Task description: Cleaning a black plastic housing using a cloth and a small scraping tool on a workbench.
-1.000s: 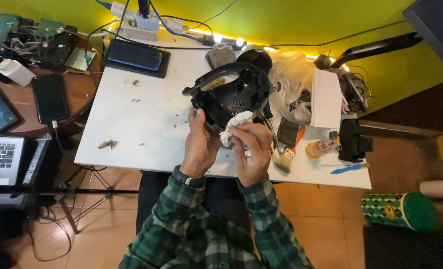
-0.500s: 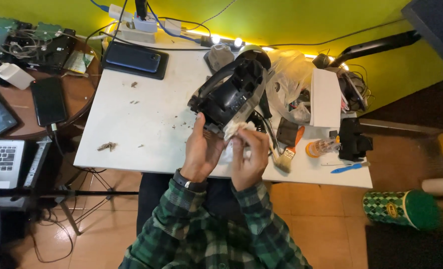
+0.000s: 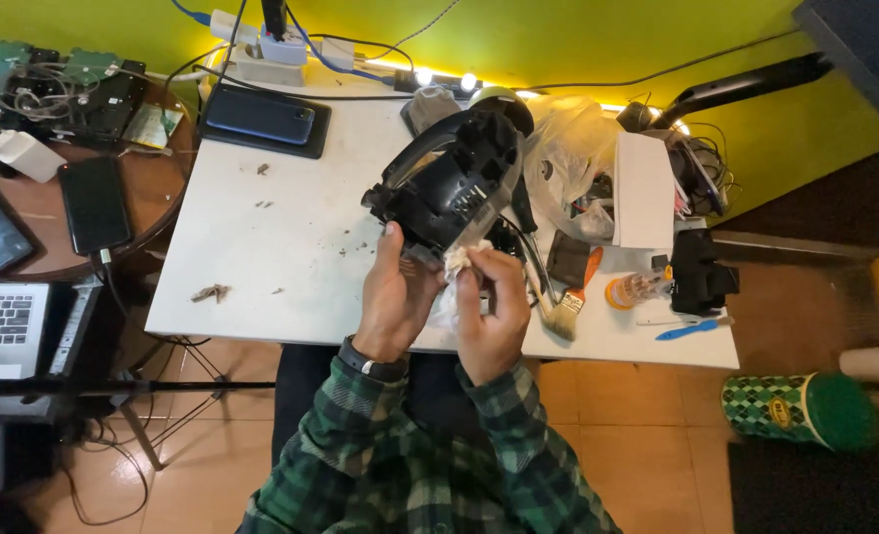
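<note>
Just above left grip point(image 3: 392, 297), black housing point(image 3: 449, 183)

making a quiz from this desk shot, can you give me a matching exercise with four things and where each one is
Things:
1. black plastic housing
2. white cloth
3. paintbrush
4. blue pen

Places:
A. near the white table's right front corner
B. pinched in the right hand
C. lying on the table just right of the hands
D. steadied by the left hand above the table

Pairs: 1-D, 2-B, 3-C, 4-A
</note>
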